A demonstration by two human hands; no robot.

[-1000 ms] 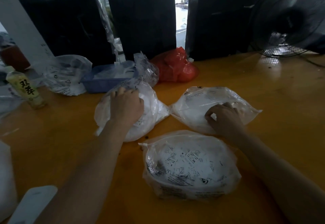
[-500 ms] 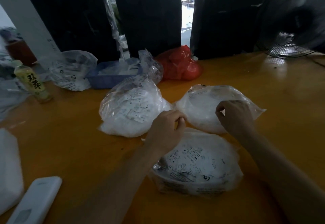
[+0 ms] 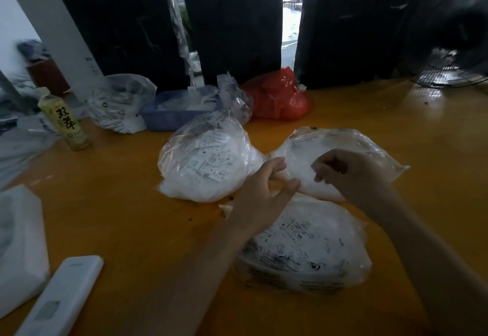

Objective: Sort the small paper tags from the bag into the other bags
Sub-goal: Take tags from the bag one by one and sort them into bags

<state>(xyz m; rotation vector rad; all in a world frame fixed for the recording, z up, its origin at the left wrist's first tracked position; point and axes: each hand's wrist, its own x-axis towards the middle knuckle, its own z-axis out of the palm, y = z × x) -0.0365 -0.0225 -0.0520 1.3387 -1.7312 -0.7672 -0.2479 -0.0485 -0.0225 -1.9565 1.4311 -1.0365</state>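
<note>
clear bags [image 3: 208, 161] of white tags [image 3: 211, 169]

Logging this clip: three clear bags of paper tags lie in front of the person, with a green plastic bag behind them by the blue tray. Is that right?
Not quite. The head view shows the plastic bag behind them is red, not green. It does sit by the blue tray, behind the three clear bags of tags.

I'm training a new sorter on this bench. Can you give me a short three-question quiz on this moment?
1. True or false: the red bag lies nearer the person than the three clear bags.
2. What stands left of the blue tray: A bottle, B mug, C scissors?
3. Fill in: both hands meet above the ___ clear bag.

Key: 1 false; 2 A; 3 right-hand.
</note>
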